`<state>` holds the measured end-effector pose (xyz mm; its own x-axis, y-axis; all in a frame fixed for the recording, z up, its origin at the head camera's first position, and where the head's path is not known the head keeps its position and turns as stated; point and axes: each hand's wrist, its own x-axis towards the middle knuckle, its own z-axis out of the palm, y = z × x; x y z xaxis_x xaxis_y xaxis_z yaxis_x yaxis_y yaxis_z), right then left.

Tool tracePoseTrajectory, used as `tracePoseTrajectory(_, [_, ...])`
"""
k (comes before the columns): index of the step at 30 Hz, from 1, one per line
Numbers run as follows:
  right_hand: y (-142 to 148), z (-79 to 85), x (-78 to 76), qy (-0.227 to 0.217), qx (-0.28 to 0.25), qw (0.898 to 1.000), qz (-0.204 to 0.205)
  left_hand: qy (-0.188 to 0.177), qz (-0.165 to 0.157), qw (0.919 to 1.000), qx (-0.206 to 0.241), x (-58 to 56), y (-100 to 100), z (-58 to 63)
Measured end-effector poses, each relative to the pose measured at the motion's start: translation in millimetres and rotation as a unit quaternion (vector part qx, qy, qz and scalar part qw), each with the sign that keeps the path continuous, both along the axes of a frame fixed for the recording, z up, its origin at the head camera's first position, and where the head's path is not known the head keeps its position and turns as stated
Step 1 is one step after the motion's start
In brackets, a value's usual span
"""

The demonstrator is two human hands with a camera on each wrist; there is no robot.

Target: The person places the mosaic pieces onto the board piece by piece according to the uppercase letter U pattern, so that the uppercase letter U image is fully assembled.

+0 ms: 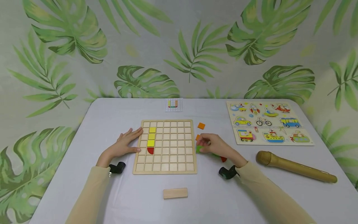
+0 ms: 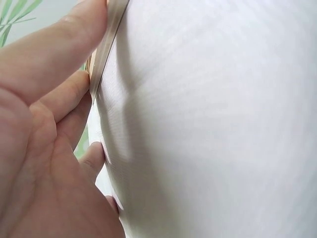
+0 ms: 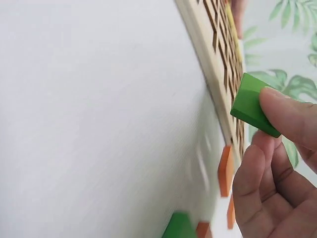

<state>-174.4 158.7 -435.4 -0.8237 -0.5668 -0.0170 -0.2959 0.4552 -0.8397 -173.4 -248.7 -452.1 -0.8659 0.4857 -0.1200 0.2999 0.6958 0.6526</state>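
**Green tile pinched beside the grid board**

Green tile (image 3: 253, 105) sits in the grip of the right hand (image 1: 216, 146), pinched between fingertip and thumb and lifted just off the worktop (image 1: 98, 124), close to the right edge of the wooden grid board (image 1: 165, 146). In the right wrist view the tile shows as a small green block with a slanted face, held just beside the board's rim.

The left hand (image 1: 124, 144) lies flat on the worktop with its fingers straight and spread, pressed against the board's left edge; the left wrist view shows the fingertips (image 2: 74, 94) touching that rim.

On the board, three yellow tiles (image 1: 151, 136) fill a vertical run in the second column, and a red rounded piece (image 1: 150, 150) sits in the cell right below them.

Loose pieces lie to the right of the board: an orange square (image 1: 201, 125) on its own, another orange piece (image 1: 197, 137) just beside the right hand, and a red piece (image 1: 223, 159) partly hidden under the wrist.

A small pattern card (image 1: 174, 104) lies behind the board. A plain wooden block (image 1: 175, 193) rests at the near edge, a vehicle puzzle (image 1: 268, 123) lies at the far right, and a wooden roller (image 1: 296, 167) in front of it.
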Motion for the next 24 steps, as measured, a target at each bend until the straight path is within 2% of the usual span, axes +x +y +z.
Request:
tracePoseTrajectory(12, [-46, -2.7, -10.4, -0.030, -0.056, 0.997, 0.040, 0.004, 0.004, 1.0000, -0.007, -0.7, 0, -1.8])
tracePoseTrajectory(17, [-67, -3.0, -13.6, -0.022, -0.061, 0.996, 0.057, 0.005, 0.002, 1.0000, -0.007, -1.3, -1, -3.1])
tracePoseTrajectory(24, [-96, -2.5, -17.9, -0.038, -0.058, 0.995, 0.071, 0.006, 0.001, 0.9999, -0.008, -2.6, -3, -5.1])
